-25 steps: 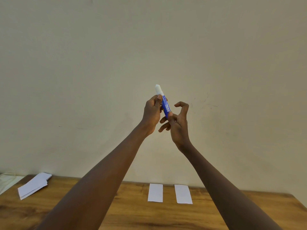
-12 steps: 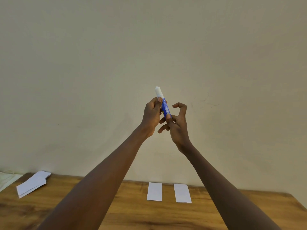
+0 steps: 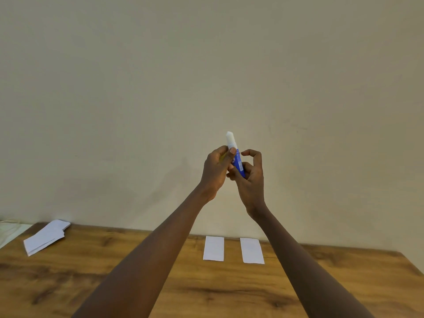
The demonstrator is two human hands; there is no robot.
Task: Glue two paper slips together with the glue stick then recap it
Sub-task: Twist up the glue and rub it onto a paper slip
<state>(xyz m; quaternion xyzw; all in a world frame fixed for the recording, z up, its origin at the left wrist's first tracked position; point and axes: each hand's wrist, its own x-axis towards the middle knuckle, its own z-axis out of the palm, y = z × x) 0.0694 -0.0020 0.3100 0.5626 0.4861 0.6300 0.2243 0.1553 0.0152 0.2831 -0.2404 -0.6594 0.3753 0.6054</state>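
A blue glue stick (image 3: 236,160) with a white cap on top is held upright in the air in front of the wall. My left hand (image 3: 216,171) grips its upper part just below the cap, thumb against the blue barrel. Around the lower end my right hand (image 3: 250,177) is curled, with the index finger arched free. Far below, two white paper slips lie side by side near the back edge of the wooden table (image 3: 68,283): the left slip (image 3: 213,248) and the right slip (image 3: 252,250), a narrow gap between them.
A small stack of white paper slips (image 3: 46,236) lies at the table's back left corner. A pale cord and white surface (image 3: 10,230) show at the far left edge. A plain beige wall rises behind the table.
Both hands and the glue stick have stayed together, shifting slightly in the frame. My right hand's fingers have closed further around the stick's lower end.
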